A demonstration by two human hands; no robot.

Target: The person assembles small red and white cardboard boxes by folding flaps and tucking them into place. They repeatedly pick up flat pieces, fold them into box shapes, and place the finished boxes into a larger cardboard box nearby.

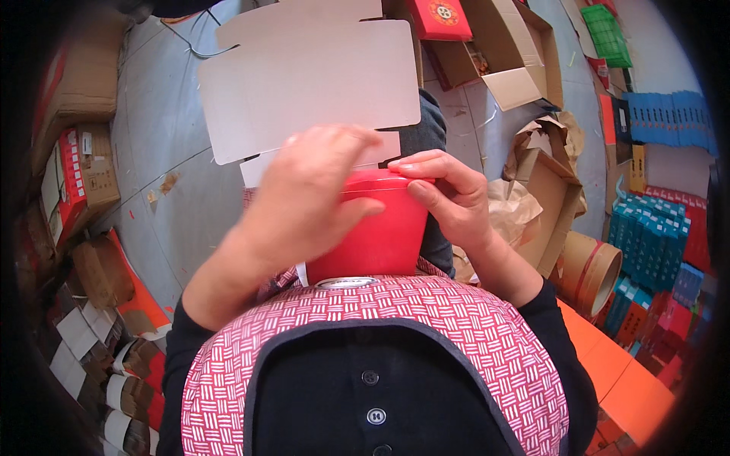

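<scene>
A red cardboard box (pixel 370 242), partly folded, rests against my apron at my lap. Its large lid panel (pixel 312 80) stretches away from me, pale inner side up and notched at the edges. My right hand (pixel 450 194) pinches the box's top right corner, thumb on the near red face and fingers over the fold. Blurred by motion, my left hand (pixel 308 194) is over the box's left side. Its fingers reach above the top edge, with the thumb apart in front of the red face. The left part of the fold is hidden behind this hand.
Open brown cartons (pixel 509 90) and crumpled brown paper (pixel 511 213) lie at the right. Teal boxes (pixel 646 235) are stacked further right, beside a cardboard drum (pixel 589 266). At the left are a carton (pixel 95 163) and bundles of folded cardboard (pixel 137 387) on the tiled floor.
</scene>
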